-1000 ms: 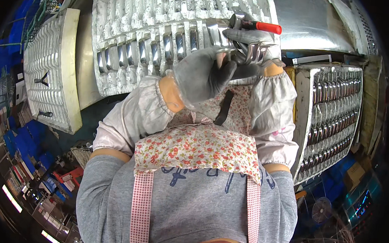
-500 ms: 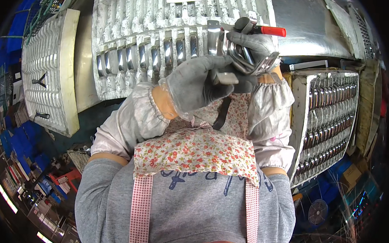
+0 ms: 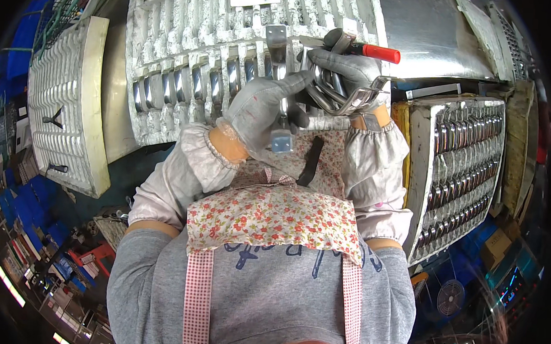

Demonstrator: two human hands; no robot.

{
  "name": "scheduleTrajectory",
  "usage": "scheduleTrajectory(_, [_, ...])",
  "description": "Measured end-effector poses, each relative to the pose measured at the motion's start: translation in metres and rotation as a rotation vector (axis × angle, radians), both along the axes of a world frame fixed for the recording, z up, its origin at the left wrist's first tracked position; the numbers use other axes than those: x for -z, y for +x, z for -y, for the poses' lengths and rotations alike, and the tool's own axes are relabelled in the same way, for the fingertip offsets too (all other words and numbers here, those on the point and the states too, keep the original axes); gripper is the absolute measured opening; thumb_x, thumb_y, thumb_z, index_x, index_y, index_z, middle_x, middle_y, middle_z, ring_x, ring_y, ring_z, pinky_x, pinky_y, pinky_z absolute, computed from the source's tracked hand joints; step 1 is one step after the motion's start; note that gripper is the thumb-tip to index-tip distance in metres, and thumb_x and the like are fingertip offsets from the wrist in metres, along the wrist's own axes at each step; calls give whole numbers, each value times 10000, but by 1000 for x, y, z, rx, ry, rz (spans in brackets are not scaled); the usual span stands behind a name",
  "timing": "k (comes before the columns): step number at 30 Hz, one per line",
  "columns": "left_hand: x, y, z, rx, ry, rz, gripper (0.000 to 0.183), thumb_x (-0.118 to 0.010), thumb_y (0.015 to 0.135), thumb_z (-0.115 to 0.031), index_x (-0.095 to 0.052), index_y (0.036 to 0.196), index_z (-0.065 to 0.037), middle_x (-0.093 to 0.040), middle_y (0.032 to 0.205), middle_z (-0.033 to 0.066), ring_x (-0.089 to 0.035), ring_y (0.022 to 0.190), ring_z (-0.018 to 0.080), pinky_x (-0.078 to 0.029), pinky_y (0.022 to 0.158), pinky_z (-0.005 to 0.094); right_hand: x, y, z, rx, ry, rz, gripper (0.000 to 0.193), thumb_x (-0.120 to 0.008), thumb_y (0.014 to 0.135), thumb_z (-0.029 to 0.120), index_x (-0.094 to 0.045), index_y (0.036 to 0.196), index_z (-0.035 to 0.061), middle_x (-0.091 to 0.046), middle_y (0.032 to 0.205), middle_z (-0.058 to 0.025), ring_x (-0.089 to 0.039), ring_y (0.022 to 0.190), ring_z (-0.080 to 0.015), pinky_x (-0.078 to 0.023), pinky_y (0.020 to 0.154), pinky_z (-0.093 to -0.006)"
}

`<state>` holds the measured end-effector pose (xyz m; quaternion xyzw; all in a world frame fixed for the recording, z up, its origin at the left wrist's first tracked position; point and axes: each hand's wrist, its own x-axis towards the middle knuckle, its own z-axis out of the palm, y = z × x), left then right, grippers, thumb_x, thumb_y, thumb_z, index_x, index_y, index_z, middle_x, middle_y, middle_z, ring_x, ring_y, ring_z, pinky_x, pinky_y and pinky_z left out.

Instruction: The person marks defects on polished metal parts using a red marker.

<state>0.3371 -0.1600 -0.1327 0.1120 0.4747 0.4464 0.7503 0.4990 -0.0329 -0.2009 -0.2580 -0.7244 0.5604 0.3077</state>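
Observation:
My left hand [image 3: 254, 112], in a grey glove, grips a shiny metal handle [image 3: 282, 141] with flat ends; one end points away from me, the other toward my apron. Right beside it, my gloved right hand [image 3: 359, 70] is closed around several bent metal handles [image 3: 329, 97]. A marker with a red cap [image 3: 380, 53] also sticks out of that hand, along with a dark rounded end I cannot identify. Below both hands lies a white slotted foam tray [image 3: 190, 15], with a row of shiny metal handles [image 3: 198, 84] set in its near slots.
Another slotted foam tray [image 3: 64, 98] stands at the left, with a small black piece [image 3: 54, 116] on it. To the right, a foam tray [image 3: 422, 180] carries rows of shiny metal parts [image 3: 468, 129]. A bare metal sheet [image 3: 435, 43] lies at the far right.
My left hand has turned the metal handle so that it now points away from me, its near end showing below the fingers. Both hands have shifted slightly left.

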Motion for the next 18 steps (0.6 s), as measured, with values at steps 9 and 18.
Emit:
scheduleTrajectory(9, [30, -12, 5, -104, -36, 463, 165, -627, 867, -233, -649, 914, -77, -655, 830, 69, -531, 578, 44, -330, 420, 154, 10, -22, 14, 127, -585, -124, 218, -597, 849, 20, -605, 1033, -96, -651, 838, -117, -647, 723, -132, -555, 654, -204])
scheduleTrajectory(18, [21, -10, 12, -188, 71, 467, 238, -560, 921, -230, -606, 1028, -23, -648, 917, 86, -599, 669, 64, -466, 491, 139, -8, -19, 14, 121, -635, -249, 184, -624, 844, 51, -620, 1000, -48, -666, 865, -96, -636, 755, -95, -517, 637, -174])
